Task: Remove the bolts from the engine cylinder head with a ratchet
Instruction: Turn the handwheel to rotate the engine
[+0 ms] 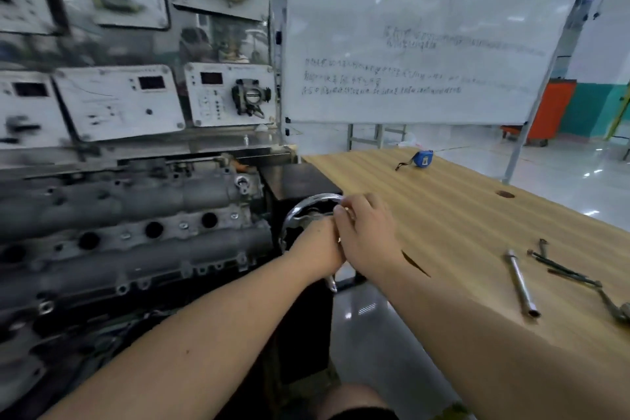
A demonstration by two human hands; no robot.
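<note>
Both hands, left hand [317, 245] and right hand [364, 232], curled on chrome handwheel [300, 211]; ratchet [610, 300] well right on bench [460, 215], nearer right; cylinder head [136, 242] left.

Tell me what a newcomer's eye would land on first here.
Both hands meet at centre on a chrome handwheel, the right hand curled over its rim, the left hand beside it. Left lies the grey engine cylinder head; right, a wooden table carries loose tools.

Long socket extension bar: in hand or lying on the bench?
On the bench. The extension bar lies flat on the wooden table, untouched; both hands are at the chrome handwheel.
</note>
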